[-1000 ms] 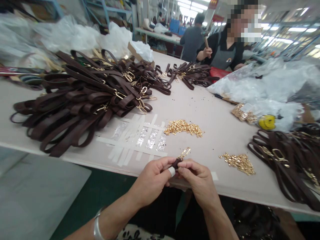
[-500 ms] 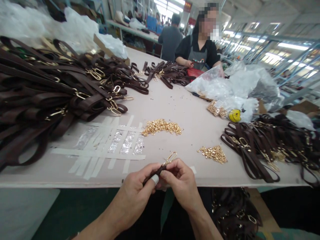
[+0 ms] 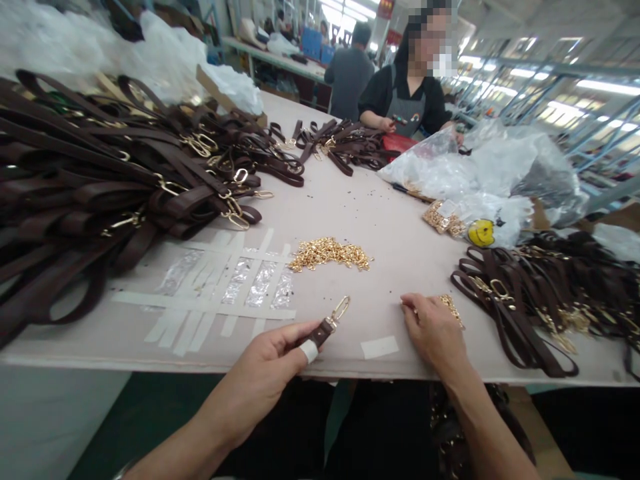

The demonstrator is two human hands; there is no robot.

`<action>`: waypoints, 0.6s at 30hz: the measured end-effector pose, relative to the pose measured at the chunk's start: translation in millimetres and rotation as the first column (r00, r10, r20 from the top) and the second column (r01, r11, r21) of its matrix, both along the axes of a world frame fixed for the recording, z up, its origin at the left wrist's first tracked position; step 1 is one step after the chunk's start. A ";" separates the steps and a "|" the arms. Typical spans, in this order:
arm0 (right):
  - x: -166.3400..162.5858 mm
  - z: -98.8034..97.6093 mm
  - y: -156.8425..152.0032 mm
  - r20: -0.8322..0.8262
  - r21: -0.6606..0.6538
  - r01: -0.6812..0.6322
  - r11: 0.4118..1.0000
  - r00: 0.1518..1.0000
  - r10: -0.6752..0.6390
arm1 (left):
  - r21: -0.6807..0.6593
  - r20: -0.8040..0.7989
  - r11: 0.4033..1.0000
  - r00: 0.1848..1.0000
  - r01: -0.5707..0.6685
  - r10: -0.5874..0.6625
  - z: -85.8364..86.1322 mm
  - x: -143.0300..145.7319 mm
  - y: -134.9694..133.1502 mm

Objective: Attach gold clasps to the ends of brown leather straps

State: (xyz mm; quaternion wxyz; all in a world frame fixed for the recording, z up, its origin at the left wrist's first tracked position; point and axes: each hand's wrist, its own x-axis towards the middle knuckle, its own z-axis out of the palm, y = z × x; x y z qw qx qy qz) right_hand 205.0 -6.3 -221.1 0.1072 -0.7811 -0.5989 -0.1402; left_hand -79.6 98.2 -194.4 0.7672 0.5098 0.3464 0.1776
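My left hand, with white tape round its thumb, is closed on the end of a dark brown leather strap. A gold snap hook sticks out from that end, pointing up and to the right. My right hand rests at the edge of a small pile of gold metal pieces, which it partly covers. Its thumb and fingers are pinched together; what lies between the tips is too small to make out. A larger pile of small gold fittings lies beyond my hands.
Brown straps with gold hooks are heaped at left, with more straps at right. Tape strips hold clear plastic packets to the table. Plastic bags lie at back right. A co-worker stands across the table.
My right hand has left the strap and moved right to the small gold pile. My left hand still holds the strap, its hooked end now in plain sight.
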 end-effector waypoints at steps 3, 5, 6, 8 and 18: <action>5.3 0.6 4.5 0.035 -0.007 -0.002 1.000 0.999 0.002 | -0.008 0.023 1.000 1.000 0.003 -0.003 -0.5 3.0 -0.5; 9.6 -1.9 7.1 0.055 0.001 0.002 1.000 0.999 -0.002 | 0.024 0.002 0.999 1.000 -0.022 0.022 -2.9 2.9 0.4; 10.0 -3.2 8.2 0.050 0.012 0.000 1.000 0.999 -0.001 | 0.044 -0.005 0.998 0.999 -0.033 0.033 -4.2 2.7 0.8; 3.4 -4.5 9.4 -0.034 0.064 -0.009 0.998 0.999 0.011 | 0.077 -0.003 0.995 0.998 -0.056 0.057 -6.4 2.9 1.1; -125.4 -2.0 13.3 -0.757 0.395 -0.047 0.917 0.549 0.354 | 0.105 0.033 0.989 0.995 -0.100 0.098 -10.4 6.3 -2.9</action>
